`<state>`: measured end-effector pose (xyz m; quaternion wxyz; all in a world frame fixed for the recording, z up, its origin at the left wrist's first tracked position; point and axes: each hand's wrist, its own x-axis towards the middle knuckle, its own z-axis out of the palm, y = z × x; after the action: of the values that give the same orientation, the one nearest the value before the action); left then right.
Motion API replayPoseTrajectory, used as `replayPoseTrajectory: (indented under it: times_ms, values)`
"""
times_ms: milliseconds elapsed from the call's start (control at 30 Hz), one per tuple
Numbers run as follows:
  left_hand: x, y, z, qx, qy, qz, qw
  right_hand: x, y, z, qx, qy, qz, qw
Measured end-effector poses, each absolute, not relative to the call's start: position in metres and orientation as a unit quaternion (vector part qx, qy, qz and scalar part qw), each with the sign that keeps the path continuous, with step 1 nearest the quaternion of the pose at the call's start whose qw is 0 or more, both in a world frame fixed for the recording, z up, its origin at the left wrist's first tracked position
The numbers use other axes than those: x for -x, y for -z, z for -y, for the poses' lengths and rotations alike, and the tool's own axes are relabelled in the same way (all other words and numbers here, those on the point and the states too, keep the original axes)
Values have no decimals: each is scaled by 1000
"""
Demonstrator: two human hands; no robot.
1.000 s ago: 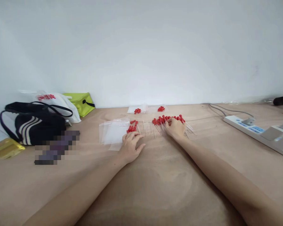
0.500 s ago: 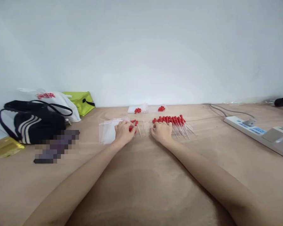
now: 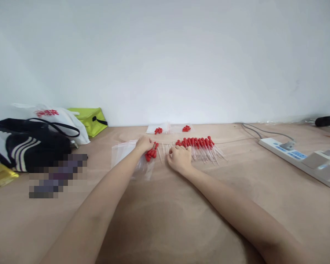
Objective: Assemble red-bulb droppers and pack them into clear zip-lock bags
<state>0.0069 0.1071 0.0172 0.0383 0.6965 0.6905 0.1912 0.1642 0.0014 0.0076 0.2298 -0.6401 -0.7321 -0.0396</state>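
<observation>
My left hand (image 3: 144, 143) is curled at the upper left side of a small pile of red rubber bulbs (image 3: 151, 154). Its fingertips are mostly hidden, so what they hold does not show. The bulbs lie on or beside a clear plastic bag (image 3: 147, 171). To the right, my right hand (image 3: 179, 157) rests low with bent fingers beside a row of thin clear tubes (image 3: 165, 148); what is under its fingers is hidden. Just past this hand lie many droppers (image 3: 200, 143) with red bulbs and clear stems, fanned out side by side.
Flat clear bags (image 3: 122, 151) lie left of my left hand. Two bags with red bulbs (image 3: 158, 130) (image 3: 186, 128) lie near the wall. A black bag (image 3: 41, 146), a green bag (image 3: 89, 121) and a blurred-out item (image 3: 59, 176) are at left; a power strip (image 3: 297, 156) is at right.
My left hand has shifted up and left, uncovering the pile of red bulbs. My right hand has moved slightly left and down. The whole view has shifted a little.
</observation>
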Motion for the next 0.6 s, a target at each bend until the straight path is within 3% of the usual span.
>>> replayPoseTrajectory:
  times_ms: [333,467,600]
  values:
    - [-1,-22,-56,-682,-365,-631,-60,-129,-9,-13,653,13,731,195]
    - [8,-10,-12,-739,-446,-504,-23,-126,-13,-13,664,6,731,156]
    - [12,-2,18,-768,-440,-464,17,-125,-20,-8,649,13,751,117]
